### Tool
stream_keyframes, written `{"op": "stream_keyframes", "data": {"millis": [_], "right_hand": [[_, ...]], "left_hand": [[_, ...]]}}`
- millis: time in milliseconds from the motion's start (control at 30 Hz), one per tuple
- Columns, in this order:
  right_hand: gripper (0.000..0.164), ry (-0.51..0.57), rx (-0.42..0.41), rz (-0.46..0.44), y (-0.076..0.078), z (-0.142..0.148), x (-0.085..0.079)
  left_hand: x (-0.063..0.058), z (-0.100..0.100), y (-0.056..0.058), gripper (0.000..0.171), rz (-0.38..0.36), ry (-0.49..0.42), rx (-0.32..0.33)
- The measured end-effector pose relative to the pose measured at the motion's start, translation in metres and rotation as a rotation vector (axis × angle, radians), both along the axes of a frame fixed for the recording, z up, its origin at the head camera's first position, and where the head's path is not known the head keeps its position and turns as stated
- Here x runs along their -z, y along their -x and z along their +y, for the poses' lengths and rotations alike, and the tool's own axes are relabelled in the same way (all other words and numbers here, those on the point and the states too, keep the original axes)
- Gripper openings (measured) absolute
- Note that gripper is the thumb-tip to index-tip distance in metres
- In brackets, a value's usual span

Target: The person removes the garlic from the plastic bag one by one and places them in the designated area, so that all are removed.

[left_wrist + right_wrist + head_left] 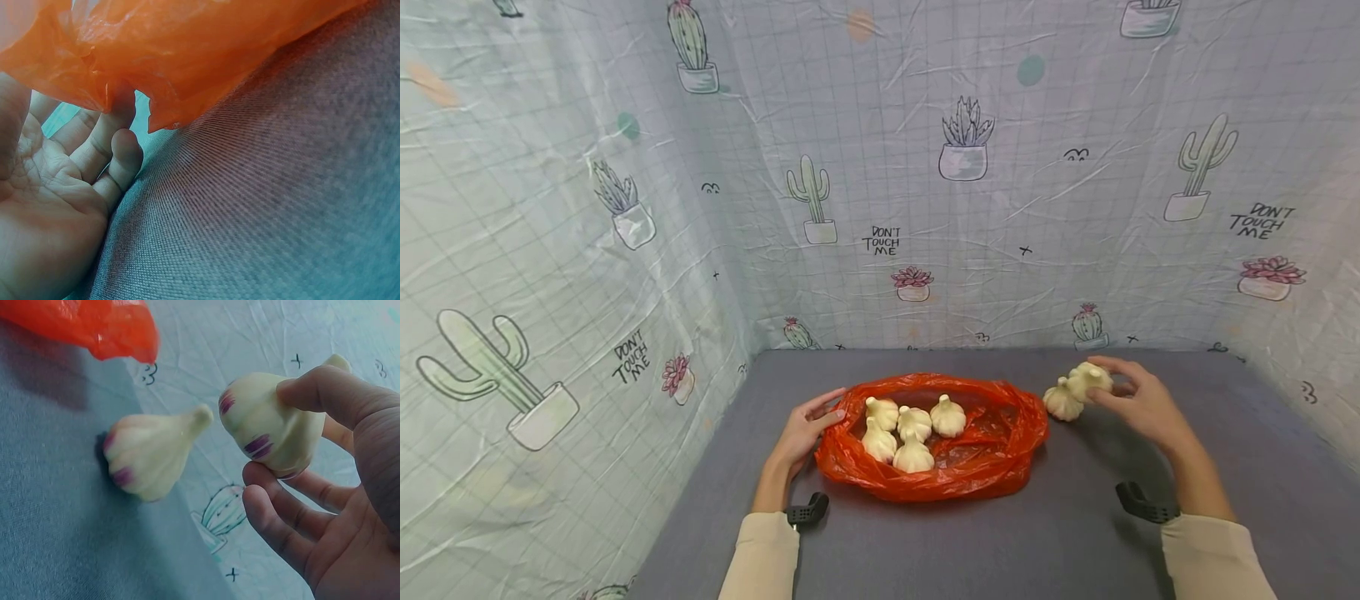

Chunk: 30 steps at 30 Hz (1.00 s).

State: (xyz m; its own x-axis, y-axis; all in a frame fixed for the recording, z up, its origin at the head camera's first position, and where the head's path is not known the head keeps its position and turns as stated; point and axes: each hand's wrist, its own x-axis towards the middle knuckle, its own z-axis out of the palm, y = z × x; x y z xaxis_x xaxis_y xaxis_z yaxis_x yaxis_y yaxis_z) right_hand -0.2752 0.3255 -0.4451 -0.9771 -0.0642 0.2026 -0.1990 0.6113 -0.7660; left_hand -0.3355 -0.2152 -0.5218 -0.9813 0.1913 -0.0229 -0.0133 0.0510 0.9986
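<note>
A red plastic bag [925, 487] lies wide open on the table, with several garlic bulbs [913, 455] inside, mostly toward its left. My left hand [801, 433] holds the bag's left rim, thumb over the edge. From the left wrist view, the bag's orange-looking film [175, 56] hides some fingertips. To the right of the bag, my right hand [1142, 404] pinches a garlic bulb [275, 425] between thumb and fingers. Close beside it, a second garlic bulb [150, 453] with purple marks sits on the table.
The grey cloth-covered table [955, 550] extends around the bag. A cactus-printed curtain [865, 192] hangs behind the table and along its left side. Black wrist mounts [1146, 504] are strapped at both wrists.
</note>
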Motion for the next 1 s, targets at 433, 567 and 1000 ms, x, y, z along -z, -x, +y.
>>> {"op": "stream_keyframes", "data": {"millis": [433,567,1000], "right_hand": [[0.065,-0.012,0.041,-0.050,0.003,0.014,0.018],[0.066,-0.026,0.059,-0.074,0.005,0.019,0.026],[0.066,-0.012,0.083,-0.087,0.011,0.029,0.052]], "left_hand": [[0.000,-0.001,0.001,0.051,0.005,0.002,0.023],[0.000,-0.001,0.001,0.051,0.005,0.003,0.027],[0.000,0.000,0.001,0.051,0.004,-0.004,0.011]]}}
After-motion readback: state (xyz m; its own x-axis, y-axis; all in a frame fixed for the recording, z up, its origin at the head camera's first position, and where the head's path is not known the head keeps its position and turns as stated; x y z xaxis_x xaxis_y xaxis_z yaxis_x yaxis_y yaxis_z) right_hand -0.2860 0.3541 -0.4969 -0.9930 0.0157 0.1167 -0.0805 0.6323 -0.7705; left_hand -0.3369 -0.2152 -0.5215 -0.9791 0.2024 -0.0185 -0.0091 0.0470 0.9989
